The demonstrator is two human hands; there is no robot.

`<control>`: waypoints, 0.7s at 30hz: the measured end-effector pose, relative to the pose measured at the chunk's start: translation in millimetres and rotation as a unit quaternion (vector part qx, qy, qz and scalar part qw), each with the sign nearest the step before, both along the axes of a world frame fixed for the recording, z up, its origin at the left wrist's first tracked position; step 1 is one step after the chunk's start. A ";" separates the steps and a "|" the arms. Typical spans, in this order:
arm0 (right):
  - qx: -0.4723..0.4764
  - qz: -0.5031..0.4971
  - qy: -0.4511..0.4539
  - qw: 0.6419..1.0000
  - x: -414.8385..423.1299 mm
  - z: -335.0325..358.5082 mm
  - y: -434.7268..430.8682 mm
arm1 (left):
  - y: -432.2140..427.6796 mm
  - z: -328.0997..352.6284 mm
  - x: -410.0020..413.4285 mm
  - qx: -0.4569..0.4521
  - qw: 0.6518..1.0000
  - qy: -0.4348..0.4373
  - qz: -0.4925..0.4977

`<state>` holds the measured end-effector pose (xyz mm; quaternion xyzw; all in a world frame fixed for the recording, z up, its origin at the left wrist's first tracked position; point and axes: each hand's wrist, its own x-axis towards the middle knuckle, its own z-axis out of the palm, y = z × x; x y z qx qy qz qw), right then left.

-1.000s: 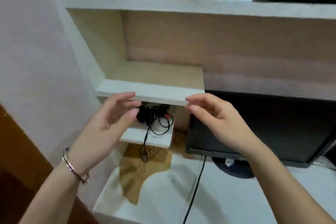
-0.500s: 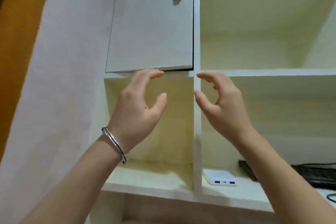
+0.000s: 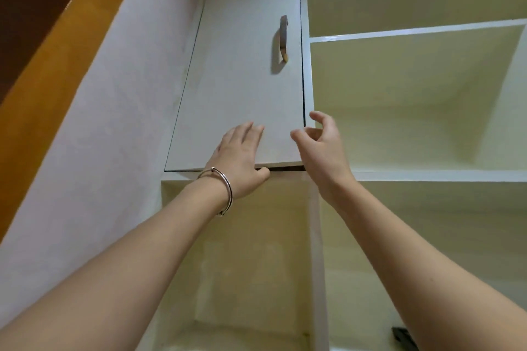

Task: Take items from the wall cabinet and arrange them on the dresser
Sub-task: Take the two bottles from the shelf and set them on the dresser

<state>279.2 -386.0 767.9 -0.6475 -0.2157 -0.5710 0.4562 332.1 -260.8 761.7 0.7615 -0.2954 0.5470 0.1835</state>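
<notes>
No legible text, label, brand, number or sign appears in this view — neither on the plain white cabinet door (image 3: 236,88) nor on its metal handle (image 3: 283,38). The silver bracelet (image 3: 227,189) bears no readable marking, and the dark object (image 3: 403,337) at the lower edge is too cut off to tell.

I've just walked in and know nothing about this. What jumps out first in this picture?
Two bare arms reach up to a white cabinet door with a metal handle near its right edge. The left hand, a silver bangle on its wrist, lies flat on the door's lower part, while the right hand hovers loosely curled by its lower right corner. To the right are open cream shelves.
</notes>
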 end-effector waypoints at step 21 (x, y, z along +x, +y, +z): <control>-0.154 0.270 -0.169 0.935 -31.4 9.1 104.7 | 96.9 -17.8 -80.3 -0.118 0.949 -0.293 0.028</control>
